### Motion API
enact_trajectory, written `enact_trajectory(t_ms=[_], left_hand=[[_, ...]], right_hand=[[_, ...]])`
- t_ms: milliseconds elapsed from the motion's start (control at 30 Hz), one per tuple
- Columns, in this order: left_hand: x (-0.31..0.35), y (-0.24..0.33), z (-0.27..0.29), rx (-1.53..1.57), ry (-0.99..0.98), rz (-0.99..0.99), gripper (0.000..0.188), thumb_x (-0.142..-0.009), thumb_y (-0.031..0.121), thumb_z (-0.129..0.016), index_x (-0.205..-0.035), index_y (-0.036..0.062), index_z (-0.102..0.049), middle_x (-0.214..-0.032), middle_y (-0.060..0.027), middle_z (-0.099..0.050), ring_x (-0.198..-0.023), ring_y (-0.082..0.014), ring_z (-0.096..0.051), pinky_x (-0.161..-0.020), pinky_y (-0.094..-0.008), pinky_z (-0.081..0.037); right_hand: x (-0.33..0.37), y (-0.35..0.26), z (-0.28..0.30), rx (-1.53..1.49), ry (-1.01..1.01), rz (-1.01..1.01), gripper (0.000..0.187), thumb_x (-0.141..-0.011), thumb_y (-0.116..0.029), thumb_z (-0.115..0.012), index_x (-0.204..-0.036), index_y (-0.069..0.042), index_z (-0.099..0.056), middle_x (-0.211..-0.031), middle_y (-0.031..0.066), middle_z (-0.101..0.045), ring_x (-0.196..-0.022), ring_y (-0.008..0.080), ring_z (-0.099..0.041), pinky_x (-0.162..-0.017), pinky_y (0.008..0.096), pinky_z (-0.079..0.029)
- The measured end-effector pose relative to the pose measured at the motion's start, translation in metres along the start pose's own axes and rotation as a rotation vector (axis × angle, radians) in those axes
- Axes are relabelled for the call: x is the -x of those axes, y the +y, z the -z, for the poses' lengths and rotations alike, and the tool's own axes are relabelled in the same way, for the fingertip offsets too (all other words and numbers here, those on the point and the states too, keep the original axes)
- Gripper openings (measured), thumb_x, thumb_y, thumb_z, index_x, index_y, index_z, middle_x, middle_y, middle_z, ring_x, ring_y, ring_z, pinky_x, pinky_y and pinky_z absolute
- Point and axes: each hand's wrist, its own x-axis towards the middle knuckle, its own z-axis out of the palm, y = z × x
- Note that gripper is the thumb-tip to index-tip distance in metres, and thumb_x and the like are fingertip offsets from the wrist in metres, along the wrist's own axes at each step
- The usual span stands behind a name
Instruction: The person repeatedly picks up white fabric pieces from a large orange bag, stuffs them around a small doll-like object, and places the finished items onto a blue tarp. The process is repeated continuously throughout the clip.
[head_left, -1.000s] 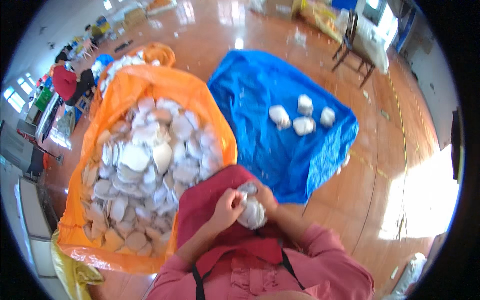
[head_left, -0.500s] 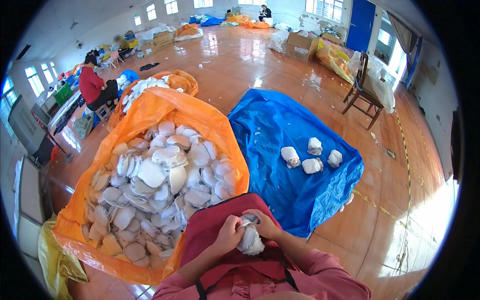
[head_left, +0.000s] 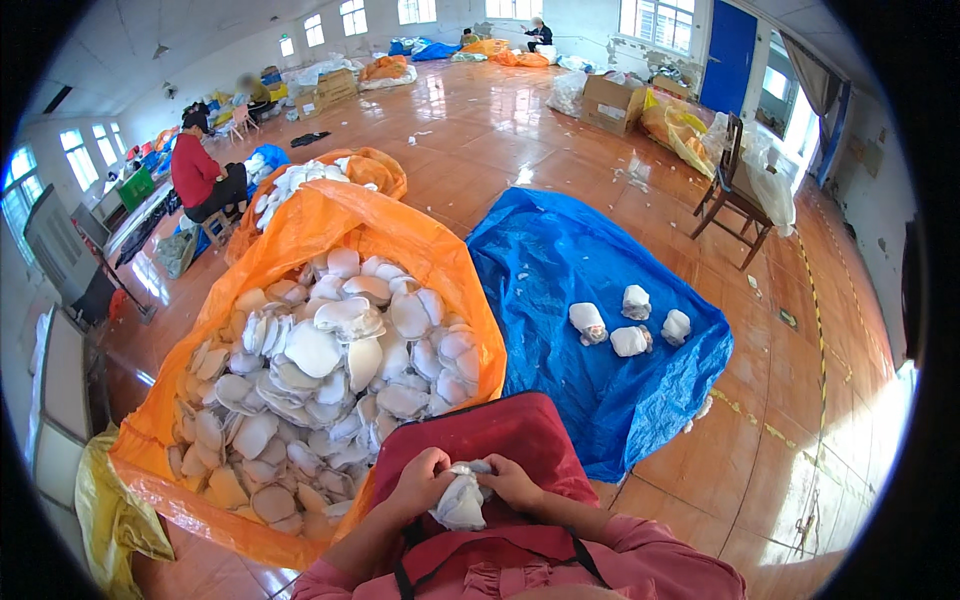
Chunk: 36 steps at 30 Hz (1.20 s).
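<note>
Over the dark red cloth on my lap, both hands work on one bundle of white pads. My left hand is closed on its upper left side. My right hand pinches the top right edge, where some greyish material shows between the fingers. To the left, an orange sack lies wide open, heaped with loose white rounded pads. On the blue sheet to the right sit several white bundles like the one in my hands.
Behind the open sack stands another orange sack with white pieces. A person in red sits at the left; others sit farther back. A wooden chair, a cardboard box and a yellow sack are at the far right. Scraps litter the tiled floor.
My hands and the bundle have shifted slightly left and lower toward me. The right hand has moved from over the bundle's top to its right edge. The whole view has tilted a little.
</note>
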Motion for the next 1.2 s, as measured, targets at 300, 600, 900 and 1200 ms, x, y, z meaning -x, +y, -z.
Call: enact_trajectory(t_ms=[300, 600, 900, 1200], left_hand=[[0.011, 0.013, 0.008, -0.054, -0.032, -0.077, 0.017, -0.078, 0.015, -0.062, -0.087, 0.0019, -0.055, -0.083, -0.0130, -0.058, -0.077, -0.0270, -0.058, -0.068, -0.0368, -0.047], [0.012, 0.014, 0.010, 0.017, -0.015, -0.072, 0.018, -0.077, 0.013, -0.064, -0.088, 0.0024, -0.055, -0.081, -0.0103, -0.057, -0.075, -0.0226, -0.057, -0.067, -0.0347, -0.046], [0.022, 0.027, 0.000, 0.040, -0.011, -0.054, 0.020, -0.078, 0.016, -0.063, -0.089, 0.0024, -0.055, -0.082, -0.0116, -0.056, -0.076, -0.0243, -0.057, -0.068, -0.0363, -0.047], [0.027, 0.036, 0.000, -0.027, -0.067, -0.147, 0.018, -0.080, 0.014, -0.060, -0.090, 0.0019, -0.054, -0.084, -0.0136, -0.056, -0.079, -0.0294, -0.059, -0.071, -0.0384, -0.047]], right_hand=[[0.002, 0.002, -0.002, 0.013, -0.158, 0.263, 0.023, -0.090, -0.011, -0.064, -0.111, -0.003, -0.060, -0.100, 0.0045, -0.060, -0.093, 0.0166, -0.057, -0.085, 0.0297, -0.046], [0.003, -0.010, -0.002, 0.162, 0.027, 0.414, 0.012, -0.092, -0.014, -0.063, -0.093, -0.003, -0.068, -0.085, 0.0058, -0.057, -0.085, 0.0185, -0.057, -0.077, 0.0300, -0.046], [0.014, -0.032, -0.008, -0.212, 0.207, 0.095, 0.019, -0.095, -0.019, -0.061, -0.091, -0.002, -0.068, -0.083, -0.0008, -0.063, -0.074, 0.0076, -0.054, -0.068, 0.0251, -0.046], [0.013, -0.035, 0.016, -0.276, -0.149, -0.036, 0.017, -0.098, -0.019, -0.057, -0.101, -0.004, -0.065, -0.087, -0.0009, -0.063, -0.075, 0.0084, -0.056, -0.068, 0.0249, -0.046]])
